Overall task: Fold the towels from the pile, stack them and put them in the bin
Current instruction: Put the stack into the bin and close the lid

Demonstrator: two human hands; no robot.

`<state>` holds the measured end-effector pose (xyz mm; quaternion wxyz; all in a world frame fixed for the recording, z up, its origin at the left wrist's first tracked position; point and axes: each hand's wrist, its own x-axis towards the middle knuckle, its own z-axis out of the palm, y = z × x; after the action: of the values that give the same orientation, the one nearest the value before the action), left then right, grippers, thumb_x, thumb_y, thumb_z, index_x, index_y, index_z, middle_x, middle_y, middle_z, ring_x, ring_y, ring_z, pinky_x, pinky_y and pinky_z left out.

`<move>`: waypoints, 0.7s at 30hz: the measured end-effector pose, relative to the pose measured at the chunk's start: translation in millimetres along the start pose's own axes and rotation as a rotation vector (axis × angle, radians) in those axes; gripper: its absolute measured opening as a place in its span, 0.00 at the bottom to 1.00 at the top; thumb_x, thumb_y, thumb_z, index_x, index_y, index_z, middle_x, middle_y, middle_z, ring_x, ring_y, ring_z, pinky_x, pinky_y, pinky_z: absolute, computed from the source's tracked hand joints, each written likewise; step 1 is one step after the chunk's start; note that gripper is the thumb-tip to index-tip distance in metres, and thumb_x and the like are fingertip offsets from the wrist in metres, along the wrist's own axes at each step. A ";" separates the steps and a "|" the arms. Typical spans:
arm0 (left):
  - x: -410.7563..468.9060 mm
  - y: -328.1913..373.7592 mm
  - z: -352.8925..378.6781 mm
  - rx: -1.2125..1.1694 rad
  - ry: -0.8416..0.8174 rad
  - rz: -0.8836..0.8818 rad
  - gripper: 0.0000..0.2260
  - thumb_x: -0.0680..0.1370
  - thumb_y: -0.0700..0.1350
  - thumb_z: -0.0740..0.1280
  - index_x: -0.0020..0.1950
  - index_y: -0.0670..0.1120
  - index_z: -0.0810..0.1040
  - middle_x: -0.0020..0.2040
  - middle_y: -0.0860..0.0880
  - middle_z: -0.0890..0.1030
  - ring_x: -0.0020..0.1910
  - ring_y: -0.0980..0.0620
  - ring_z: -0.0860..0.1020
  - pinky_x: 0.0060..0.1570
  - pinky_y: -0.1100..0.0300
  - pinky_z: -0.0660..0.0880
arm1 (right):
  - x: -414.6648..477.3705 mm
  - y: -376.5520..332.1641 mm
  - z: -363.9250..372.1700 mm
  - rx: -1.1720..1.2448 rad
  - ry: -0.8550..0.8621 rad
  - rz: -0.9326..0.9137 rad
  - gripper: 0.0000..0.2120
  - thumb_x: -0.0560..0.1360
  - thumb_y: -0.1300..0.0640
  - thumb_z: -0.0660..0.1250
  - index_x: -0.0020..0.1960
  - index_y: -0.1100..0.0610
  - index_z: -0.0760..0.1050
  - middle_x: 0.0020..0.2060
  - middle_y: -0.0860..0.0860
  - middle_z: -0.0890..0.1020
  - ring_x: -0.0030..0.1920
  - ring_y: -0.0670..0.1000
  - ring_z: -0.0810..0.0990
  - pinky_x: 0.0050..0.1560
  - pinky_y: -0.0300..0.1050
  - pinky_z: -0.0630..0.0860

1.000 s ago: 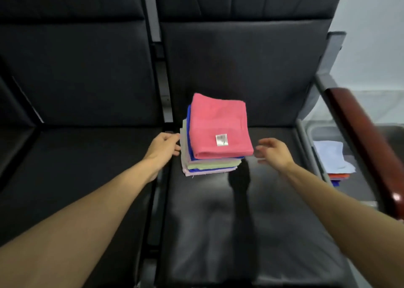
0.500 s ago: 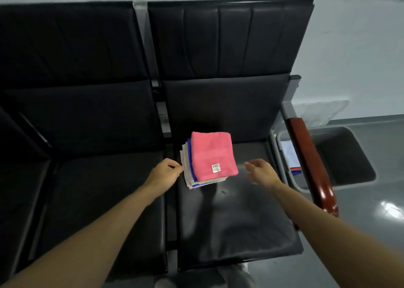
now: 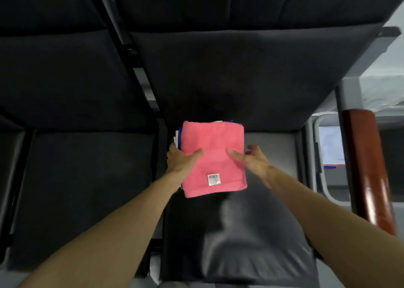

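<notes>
A stack of folded towels (image 3: 213, 154), pink on top with a white label and blue and pale edges showing at its left, sits at the back of the right-hand black seat. My left hand (image 3: 180, 162) grips the stack's left side, thumb lying on the pink towel and fingers hidden down the side. My right hand (image 3: 253, 161) clasps the right side, thumb on top; it is blurred. The grey bin (image 3: 318, 185) stands to the right past the armrest, with a white towel (image 3: 331, 145) over orange and blue ones inside.
Black padded seats (image 3: 83, 189) and their backrests fill the view. A red-brown wooden armrest (image 3: 367, 167) on a grey metal post stands between the right seat and the bin. A metal divider (image 3: 142, 80) separates the two backrests.
Both hands have closed in from beside the stack and now hold its two sides with thumbs on the pink towel. The camera has moved closer and tilted down.
</notes>
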<state>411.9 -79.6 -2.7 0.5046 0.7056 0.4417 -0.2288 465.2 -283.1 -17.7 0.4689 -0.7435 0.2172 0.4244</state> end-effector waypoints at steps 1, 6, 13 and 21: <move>12.5 -2.2 7.2 -0.020 0.019 -0.024 0.47 0.66 0.62 0.73 0.77 0.50 0.53 0.70 0.45 0.67 0.65 0.44 0.72 0.62 0.42 0.72 | 14.8 1.2 1.6 0.017 -0.023 0.026 0.48 0.69 0.41 0.73 0.77 0.60 0.51 0.71 0.55 0.67 0.67 0.55 0.71 0.58 0.46 0.68; 38.9 -6.9 7.4 -0.166 0.009 -0.090 0.37 0.73 0.58 0.71 0.74 0.48 0.57 0.63 0.49 0.73 0.58 0.48 0.76 0.60 0.47 0.74 | 42.3 2.0 18.6 0.185 -0.164 0.144 0.46 0.60 0.38 0.77 0.67 0.52 0.56 0.60 0.52 0.74 0.54 0.53 0.78 0.50 0.52 0.78; 63.1 -31.5 -16.3 -0.254 -0.059 -0.132 0.39 0.65 0.67 0.69 0.71 0.50 0.65 0.60 0.46 0.79 0.53 0.46 0.80 0.51 0.48 0.79 | 68.5 -2.5 43.4 0.051 -0.222 0.067 0.63 0.43 0.26 0.77 0.70 0.50 0.59 0.65 0.49 0.70 0.64 0.54 0.74 0.63 0.58 0.74; 84.1 -48.0 -13.7 -0.280 -0.235 -0.111 0.45 0.61 0.74 0.68 0.72 0.55 0.63 0.59 0.47 0.80 0.53 0.47 0.82 0.54 0.45 0.79 | 71.5 -3.5 51.9 -0.010 -0.088 0.090 0.64 0.43 0.23 0.73 0.70 0.54 0.60 0.65 0.50 0.66 0.68 0.53 0.68 0.68 0.58 0.69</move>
<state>411.8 -29.2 -86.5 0.6327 0.5715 0.4455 -0.2731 484.5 -230.4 -86.0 0.4549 -0.7158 0.2275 0.4785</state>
